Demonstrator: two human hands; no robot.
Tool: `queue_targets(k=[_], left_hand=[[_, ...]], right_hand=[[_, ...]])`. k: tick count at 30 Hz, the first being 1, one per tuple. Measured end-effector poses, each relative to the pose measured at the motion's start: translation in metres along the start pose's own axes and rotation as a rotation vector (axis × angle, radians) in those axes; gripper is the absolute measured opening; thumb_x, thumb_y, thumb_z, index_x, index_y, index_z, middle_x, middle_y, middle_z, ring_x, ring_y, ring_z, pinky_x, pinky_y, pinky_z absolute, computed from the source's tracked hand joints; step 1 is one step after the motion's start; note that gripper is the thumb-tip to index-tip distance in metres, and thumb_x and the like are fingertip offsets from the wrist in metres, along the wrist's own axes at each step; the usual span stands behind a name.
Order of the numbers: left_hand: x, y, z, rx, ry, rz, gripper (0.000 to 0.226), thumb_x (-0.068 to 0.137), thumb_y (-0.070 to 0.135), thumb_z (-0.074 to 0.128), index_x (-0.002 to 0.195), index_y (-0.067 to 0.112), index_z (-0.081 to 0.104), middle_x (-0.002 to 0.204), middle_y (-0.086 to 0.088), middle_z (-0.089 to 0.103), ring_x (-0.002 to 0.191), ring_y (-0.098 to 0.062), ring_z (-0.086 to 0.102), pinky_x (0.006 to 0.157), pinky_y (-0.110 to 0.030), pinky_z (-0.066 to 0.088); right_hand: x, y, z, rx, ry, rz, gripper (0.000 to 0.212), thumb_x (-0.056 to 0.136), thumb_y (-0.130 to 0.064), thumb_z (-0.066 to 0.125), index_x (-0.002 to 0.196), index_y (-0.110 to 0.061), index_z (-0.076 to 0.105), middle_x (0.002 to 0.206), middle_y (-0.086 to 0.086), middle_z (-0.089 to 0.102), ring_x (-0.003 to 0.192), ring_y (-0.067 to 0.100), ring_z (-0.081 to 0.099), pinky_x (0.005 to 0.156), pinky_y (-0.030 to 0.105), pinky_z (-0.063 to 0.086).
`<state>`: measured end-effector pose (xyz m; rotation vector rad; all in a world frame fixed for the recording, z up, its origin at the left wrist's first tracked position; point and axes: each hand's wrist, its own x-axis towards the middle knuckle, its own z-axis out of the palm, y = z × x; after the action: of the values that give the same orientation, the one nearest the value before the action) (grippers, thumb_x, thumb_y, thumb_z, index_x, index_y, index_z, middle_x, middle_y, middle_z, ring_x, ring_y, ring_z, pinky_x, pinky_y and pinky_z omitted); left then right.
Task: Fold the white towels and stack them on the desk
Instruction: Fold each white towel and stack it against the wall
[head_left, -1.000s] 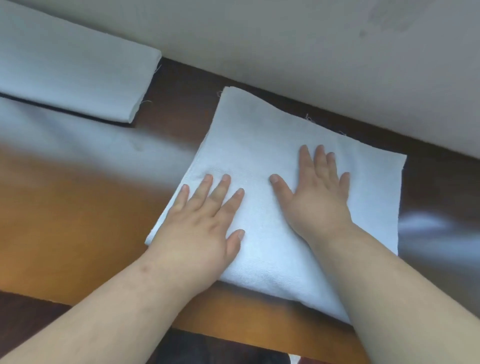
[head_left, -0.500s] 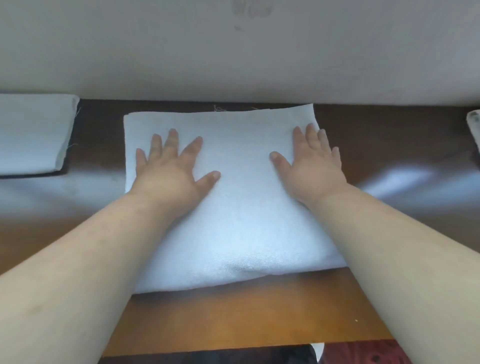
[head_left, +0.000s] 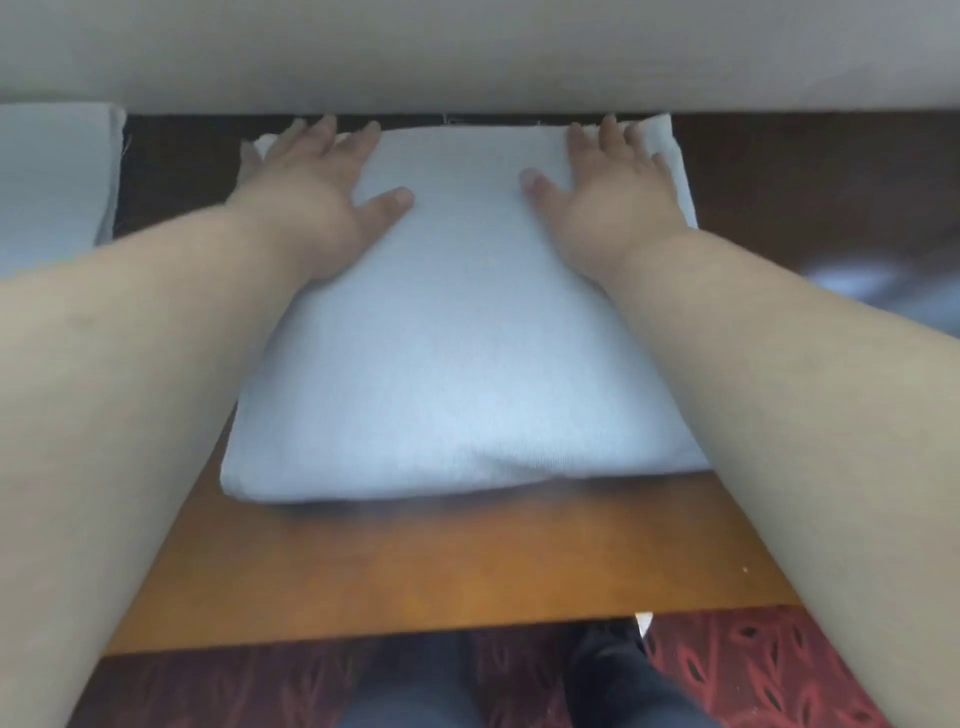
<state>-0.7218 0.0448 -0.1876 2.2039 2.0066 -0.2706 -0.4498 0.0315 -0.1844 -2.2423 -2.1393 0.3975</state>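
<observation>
The folded white towel (head_left: 457, 332) is laid across the middle of the frame on the wooden surface (head_left: 441, 566), its far edge just beside the pale wall (head_left: 467, 47) at the top. Both hands are spread flat on its far corners — the left hand (head_left: 317, 187) at upper left, the right hand (head_left: 608, 187) at upper right — with fingers straight and thumbs angled inward; nothing is gripped. The placement is judged to serve smoothing and squaring: the layers are pressed down so that the fold holds and the corners are kept aligned. The towel is seen as a thick, roughly square pad with a fine terry texture, a rounded fold along the near edge, and a slight sag at the lower middle where the layers part a little. A few loose threads are visible at its far edge. A second white towel (head_left: 52, 176) — also folded, it seems — is set at the left edge of the frame, apart from the first, so stacking is judged not yet done.
</observation>
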Motion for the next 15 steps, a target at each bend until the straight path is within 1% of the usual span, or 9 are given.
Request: queue_targets(k=[2, 3, 5, 6, 8, 10, 12, 14, 15], left_hand=[[-0.016, 0.017, -0.013, 0.075, 0.078, -0.006, 0.074, 0.091, 0.068, 0.028, 0.153, 0.032, 0.01, 0.161, -0.015, 0.01, 0.147, -0.036, 0.008, 0.116, -0.061, 0.004], [-0.029, 0.031, -0.017, 0.047, 0.145, 0.018, 0.067, 0.095, 0.057, 0.035, 0.153, 0.03, 0.015, 0.16, -0.017, 0.012, 0.146, -0.039, 0.011, 0.116, -0.06, 0.007], [-0.075, 0.064, -0.018, -0.166, 0.192, 0.167, 0.057, 0.097, 0.043, 0.039, 0.151, 0.027, 0.027, 0.159, -0.017, 0.019, 0.143, -0.039, 0.02, 0.116, -0.054, 0.016], [-0.106, 0.079, -0.015, -0.25, 0.159, 0.272, 0.055, 0.097, 0.044, 0.036, 0.149, 0.026, 0.033, 0.158, -0.016, 0.024, 0.142, -0.037, 0.025, 0.116, -0.052, 0.021], [-0.167, 0.089, 0.004, -0.189, 0.094, 0.38, 0.058, 0.097, 0.052, 0.026, 0.148, 0.028, 0.035, 0.158, -0.012, 0.026, 0.144, -0.033, 0.025, 0.116, -0.053, 0.02], [-0.2, 0.073, 0.022, -0.073, -0.016, 0.256, 0.065, 0.095, 0.062, 0.018, 0.153, 0.034, 0.019, 0.162, -0.006, 0.011, 0.149, -0.026, 0.008, 0.118, -0.052, 0.009], [-0.205, 0.052, 0.032, -0.029, -0.05, 0.134, 0.074, 0.089, 0.071, 0.013, 0.154, 0.036, 0.005, 0.164, -0.003, -0.001, 0.149, -0.023, -0.004, 0.119, -0.05, 0.003], [-0.199, 0.047, 0.032, -0.035, -0.051, 0.11, 0.078, 0.085, 0.076, 0.007, 0.153, 0.037, 0.003, 0.163, -0.004, -0.002, 0.149, -0.023, -0.006, 0.119, -0.051, 0.002], [-0.198, 0.052, 0.028, -0.054, -0.048, 0.124, 0.079, 0.084, 0.077, 0.005, 0.152, 0.038, 0.004, 0.163, -0.004, -0.001, 0.149, -0.024, -0.004, 0.119, -0.051, 0.002]], right_hand=[[-0.021, -0.002, -0.008, 0.053, 0.015, -0.016, 0.071, 0.098, -0.059, 0.026, 0.155, -0.018, 0.021, 0.164, 0.01, 0.012, 0.15, 0.027, 0.006, 0.12, 0.051, 0.004], [-0.038, -0.003, -0.01, 0.092, 0.03, -0.057, 0.067, 0.099, -0.053, 0.029, 0.155, -0.018, 0.022, 0.163, 0.01, 0.013, 0.15, 0.027, 0.007, 0.12, 0.052, 0.004], [-0.084, -0.004, -0.009, 0.162, 0.018, -0.163, 0.064, 0.098, -0.047, 0.032, 0.154, -0.018, 0.023, 0.163, 0.009, 0.014, 0.15, 0.027, 0.007, 0.119, 0.052, 0.006], [-0.111, -0.001, -0.007, 0.164, -0.013, -0.203, 0.064, 0.098, -0.048, 0.031, 0.154, -0.02, 0.023, 0.163, 0.008, 0.014, 0.151, 0.026, 0.007, 0.119, 0.051, 0.007], [-0.156, 0.017, 0.002, 0.041, -0.093, -0.223, 0.067, 0.096, -0.055, 0.024, 0.155, -0.023, 0.019, 0.164, 0.005, 0.01, 0.151, 0.024, 0.005, 0.12, 0.051, 0.007], [-0.179, 0.051, 0.006, -0.049, -0.131, -0.147, 0.073, 0.094, -0.061, 0.022, 0.156, -0.023, 0.012, 0.165, 0.005, 0.004, 0.151, 0.022, 0.001, 0.12, 0.052, 0.009], [-0.183, 0.081, 0.0, 0.008, -0.174, -0.013, 0.078, 0.092, -0.064, 0.024, 0.156, -0.023, 0.005, 0.165, 0.006, 0.0, 0.151, 0.022, 0.0, 0.12, 0.053, 0.01], [-0.18, 0.088, -0.004, -0.039, -0.177, 0.034, 0.078, 0.093, -0.063, 0.021, 0.156, -0.021, 0.003, 0.164, 0.01, 0.0, 0.151, 0.024, -0.002, 0.12, 0.055, 0.008], [-0.178, 0.081, -0.006, -0.096, -0.128, 0.002, 0.076, 0.093, -0.061, 0.019, 0.156, -0.019, 0.007, 0.164, 0.011, 0.0, 0.151, 0.025, -0.003, 0.119, 0.056, 0.007]])
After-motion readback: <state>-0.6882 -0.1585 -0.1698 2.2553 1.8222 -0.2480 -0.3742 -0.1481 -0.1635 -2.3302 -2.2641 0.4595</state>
